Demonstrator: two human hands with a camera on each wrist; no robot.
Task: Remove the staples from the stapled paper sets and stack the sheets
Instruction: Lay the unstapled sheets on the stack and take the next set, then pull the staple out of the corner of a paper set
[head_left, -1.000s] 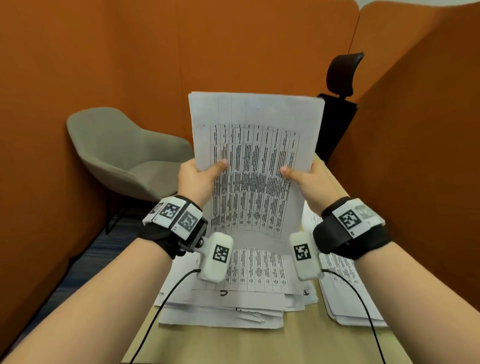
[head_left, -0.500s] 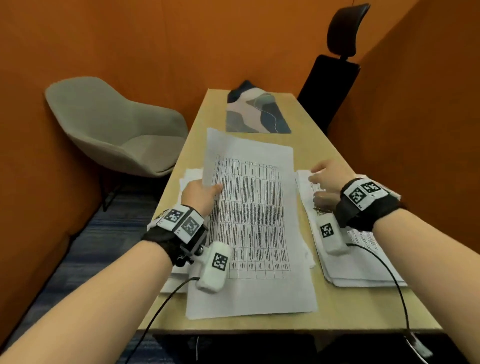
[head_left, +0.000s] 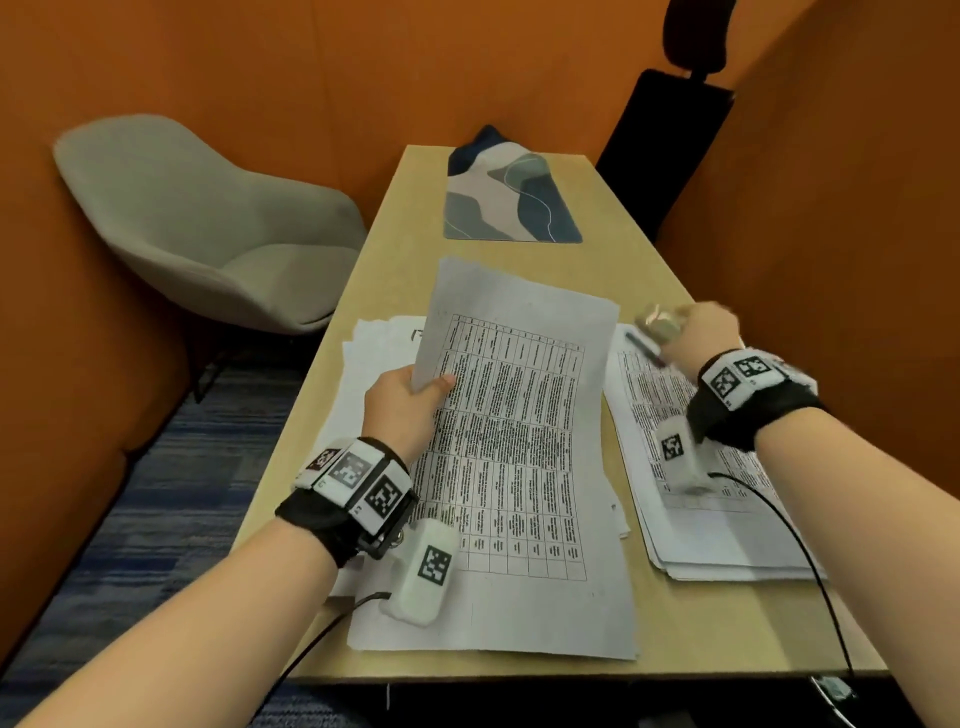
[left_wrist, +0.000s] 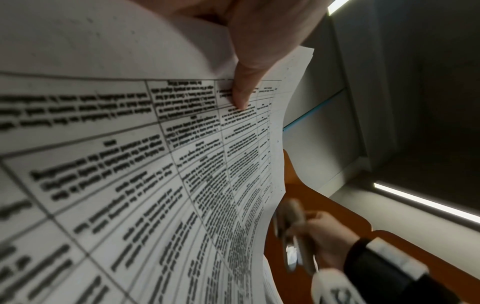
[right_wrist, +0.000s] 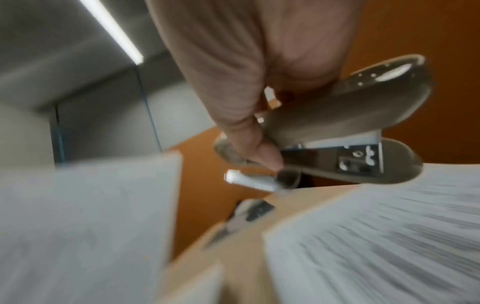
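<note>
Two chairs flank the far end of the scene in the head view: a grey shell chair (head_left: 208, 228) at 10 o'clock and a black high-backed chair (head_left: 670, 135) at 1 o'clock, both against orange partition walls (head_left: 260, 67). Between them runs the long tan surface (head_left: 405, 249), with a patterned mat (head_left: 511, 200) lying flat at its 12 o'clock end. On the near half, a stapled paper set (head_left: 514, 457) printed with a table lies at centre, its near edge flat on the surface and its far left corner lifted. Under it, toward 9 o'clock, a loose pile of sheets (head_left: 374, 343) shows at the surface edge. At 3 o'clock a second stack of printed sheets (head_left: 696, 499) lies flat, well squared. The left hand (head_left: 402, 408) grips the lifted set at its left edge, thumb (left_wrist: 241, 92) pressed on the printed face and fingers curled behind the paper. The right hand (head_left: 704, 332) hovers above the far end of the right stack, fingers curled round a grey stapler-type tool (right_wrist: 337, 127); its two arms stand apart at the tip, with a metal plate visible between them in the right wrist view. A white pen-like item (right_wrist: 249, 181) is also in this hand, though blur prevents telling exactly how it is held. Each wrist carries a black band with marker tags and a cabled white module.
</note>
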